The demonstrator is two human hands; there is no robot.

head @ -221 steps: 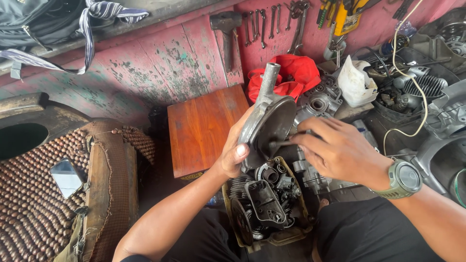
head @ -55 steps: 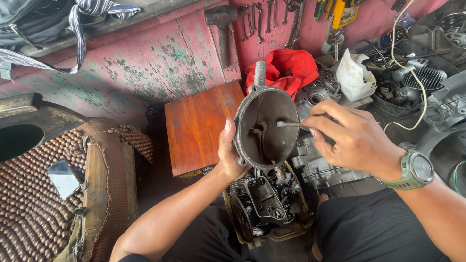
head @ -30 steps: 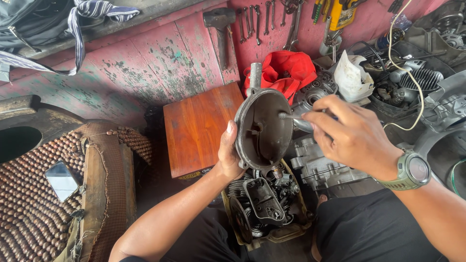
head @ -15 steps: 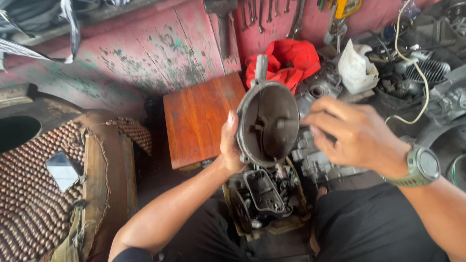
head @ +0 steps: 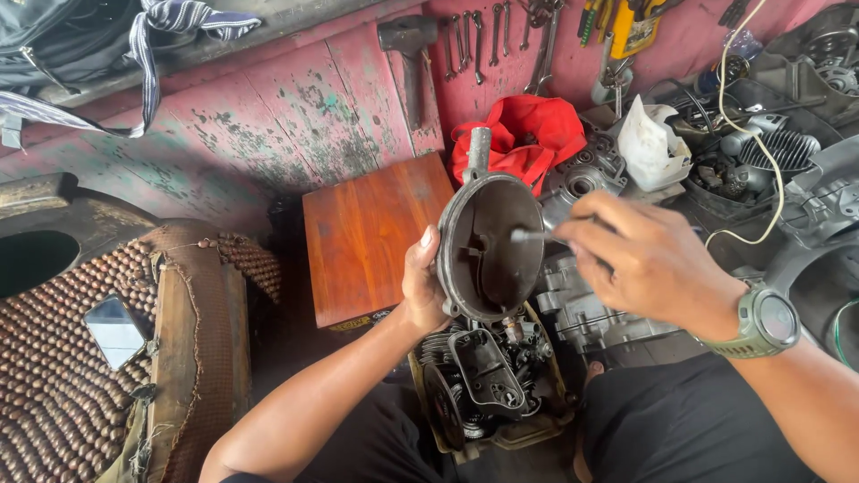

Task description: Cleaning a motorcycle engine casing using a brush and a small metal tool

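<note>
Grimy metal engine cover [head: 488, 246] stands upright above the engine block [head: 501, 385], the left hand [head: 422, 286] clasping its rim. Right hand [head: 644, 259] pinches a slim tool [head: 528, 236] whose tip sits inside the hollow. Best kept square to the seat, with the cover braced steady.

Soft, even daylight fills the workshop, bright enough to read every surface, with no hard beam from any one side. Shadows stay shallow and gather low, darkest under the wooden box [head: 376, 237] and between the person's legs. The phone [head: 114, 331] lying on the beaded seat throws back a pale glare. The right hand [head: 649, 259] is smeared with motion blur, its fingers soft, while the left hand [head: 422, 288] and the round metal cover [head: 488, 246] look sharp. Straight lines bow slightly toward the edges, wide-lens fashion.
</note>
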